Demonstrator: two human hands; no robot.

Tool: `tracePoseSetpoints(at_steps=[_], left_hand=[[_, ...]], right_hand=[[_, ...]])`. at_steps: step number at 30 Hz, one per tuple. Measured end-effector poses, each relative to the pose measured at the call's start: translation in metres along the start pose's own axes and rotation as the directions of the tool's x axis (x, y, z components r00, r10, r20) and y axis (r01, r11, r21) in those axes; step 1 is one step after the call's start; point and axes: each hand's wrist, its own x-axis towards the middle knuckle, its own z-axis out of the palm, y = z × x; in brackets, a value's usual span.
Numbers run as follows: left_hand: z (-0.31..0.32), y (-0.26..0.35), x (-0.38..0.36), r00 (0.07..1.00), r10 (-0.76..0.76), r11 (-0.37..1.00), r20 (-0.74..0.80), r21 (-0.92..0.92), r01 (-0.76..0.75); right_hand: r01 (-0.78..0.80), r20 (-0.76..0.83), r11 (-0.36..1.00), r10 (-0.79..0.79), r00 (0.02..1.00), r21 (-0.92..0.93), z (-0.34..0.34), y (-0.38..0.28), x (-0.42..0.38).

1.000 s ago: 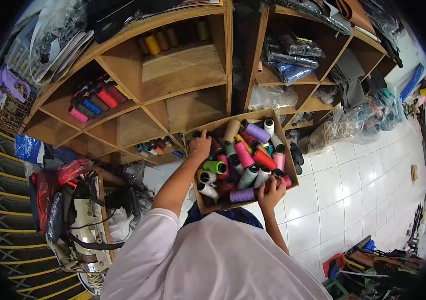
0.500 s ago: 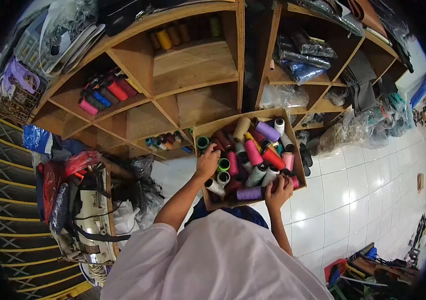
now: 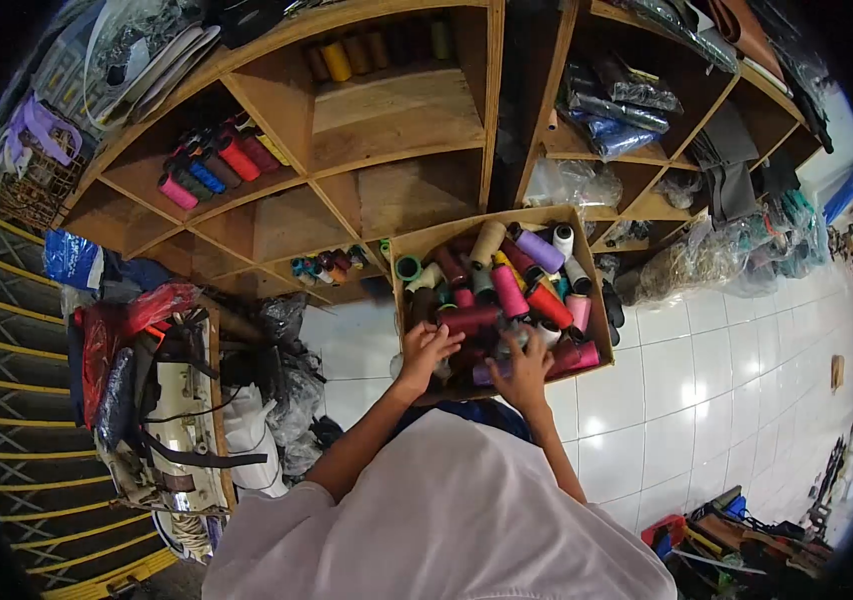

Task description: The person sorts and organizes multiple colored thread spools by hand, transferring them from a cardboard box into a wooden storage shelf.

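A cardboard box full of thread spools is in front of my body. My left hand is at the box's near left part, its fingertips at a dark red spool; whether they grip it is unclear. Over the near middle of the box, my right hand has its fingers spread above the spools, close to a grey one that is blurred. A pink spool, a red spool and a purple spool lie further back. Part of another purple spool shows beneath my right hand.
Wooden shelves stand ahead, with rows of spools on the left and plastic-wrapped goods on the right. A sewing machine and plastic bags are at the left. White floor tiles extend to the right.
Both hands have left the box's sides and moved inward over the spools. The dark red spool now lies crosswise by my left hand, and the green-rimmed spools near it are no longer visible.
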Motion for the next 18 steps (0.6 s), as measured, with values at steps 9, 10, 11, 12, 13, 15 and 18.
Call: tracePoseSetpoints(at_steps=[9,10,11,12,13,15,18], left_hand=[[-0.013,0.007,-0.023,0.773,-0.461,0.832,0.436,-0.091,0.548],[-0.011,0.012,-0.027,0.755,-0.490,0.822,0.435,-0.056,0.566],[-0.016,0.008,-0.026,0.739,-0.487,0.824,0.466,-0.036,0.566],[-0.018,0.007,-0.026,0.745,-0.476,0.830,0.467,-0.043,0.557],[-0.019,0.006,-0.025,0.748,-0.476,0.843,0.462,-0.002,0.537],[-0.023,0.003,-0.021,0.754,-0.478,0.863,0.450,0.077,0.500],[-0.030,0.007,-0.018,0.773,-0.487,0.871,0.406,0.154,0.467]], right_hand=[[-0.215,0.301,0.521,-0.085,0.950,0.826,0.013,-0.017,0.004],[-0.207,0.298,0.523,-0.096,0.950,0.827,0.019,-0.016,0.004],[-0.227,0.304,0.480,-0.087,0.949,0.847,0.025,-0.013,0.005],[-0.246,0.310,0.436,-0.080,0.947,0.865,0.024,-0.016,0.008],[-0.201,0.244,0.389,-0.064,0.968,0.899,0.026,-0.023,0.010],[-0.353,0.403,0.421,-0.033,0.915,0.836,0.017,-0.024,0.015],[-0.359,0.385,0.356,-0.001,0.923,0.863,0.020,-0.038,0.024]])
